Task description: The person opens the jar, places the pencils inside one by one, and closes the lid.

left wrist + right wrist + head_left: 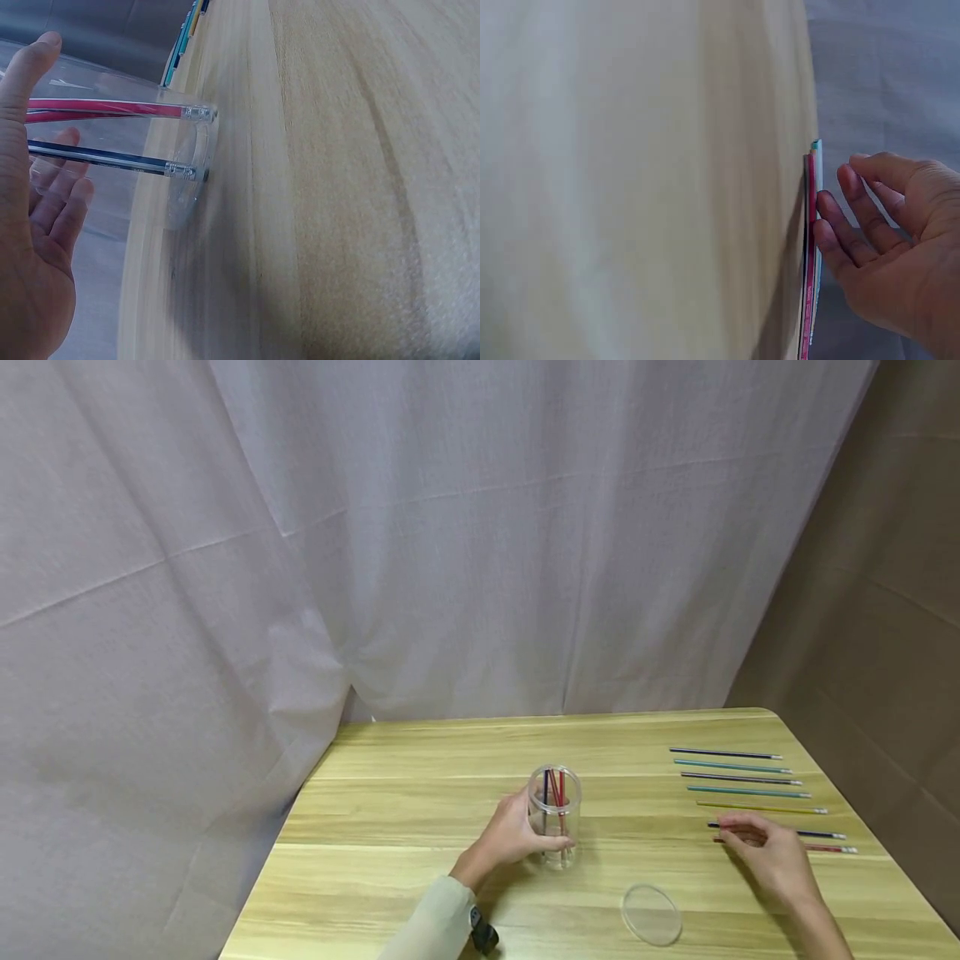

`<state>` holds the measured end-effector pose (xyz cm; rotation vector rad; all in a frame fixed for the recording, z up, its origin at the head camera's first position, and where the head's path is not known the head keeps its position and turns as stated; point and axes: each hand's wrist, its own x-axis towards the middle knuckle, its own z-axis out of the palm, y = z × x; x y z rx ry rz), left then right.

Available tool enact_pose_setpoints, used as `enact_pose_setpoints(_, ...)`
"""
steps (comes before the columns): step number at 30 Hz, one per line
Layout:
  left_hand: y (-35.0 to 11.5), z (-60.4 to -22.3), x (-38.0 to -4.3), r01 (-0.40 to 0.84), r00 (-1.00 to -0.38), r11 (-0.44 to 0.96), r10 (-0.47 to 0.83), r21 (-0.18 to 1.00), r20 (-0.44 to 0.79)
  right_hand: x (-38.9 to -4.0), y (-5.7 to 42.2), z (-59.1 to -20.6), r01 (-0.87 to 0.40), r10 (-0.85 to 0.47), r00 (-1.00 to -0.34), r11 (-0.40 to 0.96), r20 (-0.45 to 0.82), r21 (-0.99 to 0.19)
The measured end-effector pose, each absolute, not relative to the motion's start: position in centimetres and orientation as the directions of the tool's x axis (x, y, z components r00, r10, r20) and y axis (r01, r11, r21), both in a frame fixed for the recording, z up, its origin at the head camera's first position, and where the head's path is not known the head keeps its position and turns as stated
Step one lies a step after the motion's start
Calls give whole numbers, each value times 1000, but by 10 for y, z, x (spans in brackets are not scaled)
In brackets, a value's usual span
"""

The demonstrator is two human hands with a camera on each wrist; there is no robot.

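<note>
A pale, wood-grained bench (pixel 420 777) with a rounded far-right corner carried a clear jar (pixel 572 820), which stood upright near its middle. A clear round disc (pixel 651 915) lay flat on the near side, to the jar's right. Along the right side, seven pencils lay roughly parallel, pale ends pointing right. From far to near they ran dark blue (pixel 723 752), teal (pixel 732 767), dark (pixel 741 778), teal (pixel 748 792), yellow (pixel 761 807), dark blue (pixel 821 834) and red (pixel 831 848), the red one nearest.
</note>
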<state>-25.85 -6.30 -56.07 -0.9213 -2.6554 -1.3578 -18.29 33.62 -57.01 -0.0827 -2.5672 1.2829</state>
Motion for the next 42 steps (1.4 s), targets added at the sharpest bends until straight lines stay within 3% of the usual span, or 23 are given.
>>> enact_pose_setpoints(5,-63,-562,-259,515,-821,434,496,739,281,-182,335,-575,-133,134,-937,715,322,-686)
enact_pose_setpoints(20,-63,-560,-257,499,-834,451,483,740,268,-185,338,-580,-174,60,-903,853,424,-492)
enact_pose_setpoints(42,-63,-561,-257,492,-841,461,471,739,266,-190,336,-582,-174,26,-923,861,383,-478)
